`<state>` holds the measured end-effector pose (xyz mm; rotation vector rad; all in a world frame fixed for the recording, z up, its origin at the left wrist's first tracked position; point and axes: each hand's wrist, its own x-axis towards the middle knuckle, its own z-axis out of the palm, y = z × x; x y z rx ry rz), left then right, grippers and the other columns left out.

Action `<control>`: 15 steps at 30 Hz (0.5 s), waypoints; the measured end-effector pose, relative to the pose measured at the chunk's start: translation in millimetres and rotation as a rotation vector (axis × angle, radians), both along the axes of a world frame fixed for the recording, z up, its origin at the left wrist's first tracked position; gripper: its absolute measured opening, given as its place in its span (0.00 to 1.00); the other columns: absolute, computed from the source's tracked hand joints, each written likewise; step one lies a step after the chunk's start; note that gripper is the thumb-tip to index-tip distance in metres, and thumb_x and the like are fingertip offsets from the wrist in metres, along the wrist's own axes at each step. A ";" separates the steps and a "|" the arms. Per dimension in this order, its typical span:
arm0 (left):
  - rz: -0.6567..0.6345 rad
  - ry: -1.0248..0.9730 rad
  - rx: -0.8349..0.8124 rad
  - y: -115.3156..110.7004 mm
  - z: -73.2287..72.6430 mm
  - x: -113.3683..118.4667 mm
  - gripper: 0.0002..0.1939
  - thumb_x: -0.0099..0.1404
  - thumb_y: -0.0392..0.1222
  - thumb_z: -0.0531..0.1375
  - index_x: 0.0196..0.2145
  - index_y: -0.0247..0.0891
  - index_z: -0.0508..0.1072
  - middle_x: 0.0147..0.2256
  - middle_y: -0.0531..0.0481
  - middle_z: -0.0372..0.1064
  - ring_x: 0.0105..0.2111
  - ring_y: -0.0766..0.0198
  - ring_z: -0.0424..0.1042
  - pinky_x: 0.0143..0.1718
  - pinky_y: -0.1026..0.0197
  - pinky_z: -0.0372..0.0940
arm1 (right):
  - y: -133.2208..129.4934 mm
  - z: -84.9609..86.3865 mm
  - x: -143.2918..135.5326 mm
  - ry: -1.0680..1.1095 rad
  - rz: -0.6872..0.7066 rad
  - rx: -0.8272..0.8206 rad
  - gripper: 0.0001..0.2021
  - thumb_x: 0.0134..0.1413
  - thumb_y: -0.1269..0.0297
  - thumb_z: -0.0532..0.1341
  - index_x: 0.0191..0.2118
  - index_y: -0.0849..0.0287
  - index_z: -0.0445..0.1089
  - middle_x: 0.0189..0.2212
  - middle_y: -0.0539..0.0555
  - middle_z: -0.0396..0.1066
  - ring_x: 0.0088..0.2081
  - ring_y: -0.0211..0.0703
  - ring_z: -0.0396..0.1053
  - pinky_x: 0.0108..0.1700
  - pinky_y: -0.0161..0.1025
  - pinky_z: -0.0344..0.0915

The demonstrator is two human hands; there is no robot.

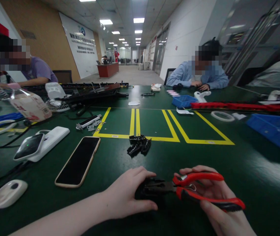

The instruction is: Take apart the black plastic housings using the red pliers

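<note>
My right hand (218, 193) holds pliers (204, 188) with red and black handles, which are spread apart with a small spring between them. The dark jaws of the pliers point left and lie over a black plastic part (142, 191). Around that part curl the thumb and fingers of my left hand (127, 191), low over the table. The part is dark, so its shape and where exactly the jaws touch it are hard to make out. Beyond my hands lies a small heap of black plastic pieces (138, 145).
A phone (78, 162), a white power bank (51, 144) and a beige mouse (8, 193) lie at left. Yellow tape (152, 139) marks the green table. Blue bins (272, 131) stand at right. Long black assemblies (90, 93) lie behind. Co-workers sit across the table.
</note>
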<state>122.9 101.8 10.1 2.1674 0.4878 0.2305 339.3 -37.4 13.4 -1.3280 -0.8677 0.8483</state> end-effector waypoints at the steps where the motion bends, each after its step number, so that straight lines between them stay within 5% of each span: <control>1: -0.003 0.006 0.002 0.1 0.2 0.0 0.31 0.62 0.52 0.67 0.59 0.43 0.65 0.53 0.45 0.67 0.51 0.53 0.67 0.52 0.51 0.63 | 0.1 1.2 -1.7 0.025 -0.002 -0.003 0.25 0.44 0.53 0.71 0.49 0.47 0.66 0.48 0.58 0.73 0.48 0.55 0.75 0.46 0.48 0.76; 6: -0.044 0.006 0.040 0.4 2.9 -0.4 0.21 0.69 0.48 0.60 0.58 0.45 0.65 0.49 0.50 0.70 0.47 0.58 0.68 0.48 0.56 0.61 | 3.8 1.9 -4.3 0.142 -0.039 -0.037 0.28 0.42 0.50 0.72 0.49 0.48 0.65 0.50 0.58 0.72 0.50 0.55 0.74 0.49 0.50 0.74; 15: -0.067 0.006 -0.016 1.7 6.8 -0.2 0.19 0.69 0.44 0.61 0.56 0.46 0.67 0.47 0.53 0.71 0.44 0.61 0.69 0.46 0.59 0.59 | 9.5 -10.1 8.6 0.242 0.005 -0.117 0.26 0.46 0.48 0.70 0.49 0.48 0.66 0.51 0.58 0.72 0.52 0.56 0.72 0.52 0.54 0.71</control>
